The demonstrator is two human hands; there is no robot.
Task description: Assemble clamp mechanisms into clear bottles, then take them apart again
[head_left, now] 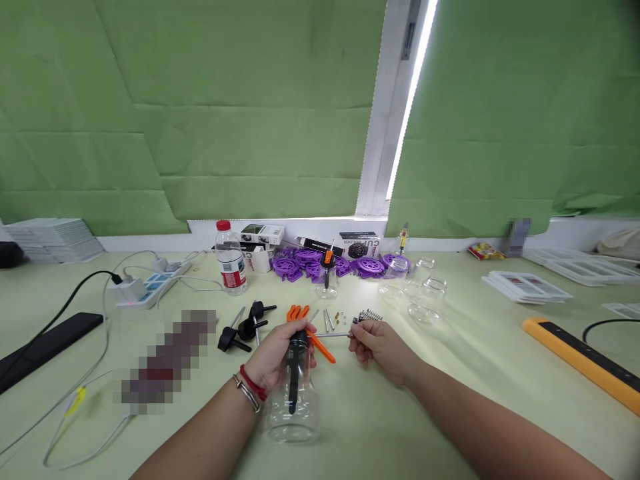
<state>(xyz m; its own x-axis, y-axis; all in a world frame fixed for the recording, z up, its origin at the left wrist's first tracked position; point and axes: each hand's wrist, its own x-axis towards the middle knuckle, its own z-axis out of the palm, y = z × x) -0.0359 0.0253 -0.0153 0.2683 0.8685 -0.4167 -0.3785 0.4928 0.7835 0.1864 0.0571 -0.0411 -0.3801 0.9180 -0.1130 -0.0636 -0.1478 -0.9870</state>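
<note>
My left hand is closed around the neck of a clear cone-shaped bottle. The bottle has a black top with a black stem inside, and an orange lever sticks out to its right. Between thumb and fingers, my right hand pinches the right end of a thin metal rod, whose other end reaches the orange lever. More orange levers lie just behind the bottle. Several black tops with metal stems are left of my left hand. Springs lie right behind my right hand.
Pins and tiny nuts lie mid-table. Behind stand an assembled bottle, purple parts and clear bottles. A water bottle and a power strip with cables are left; an orange-black bar is right.
</note>
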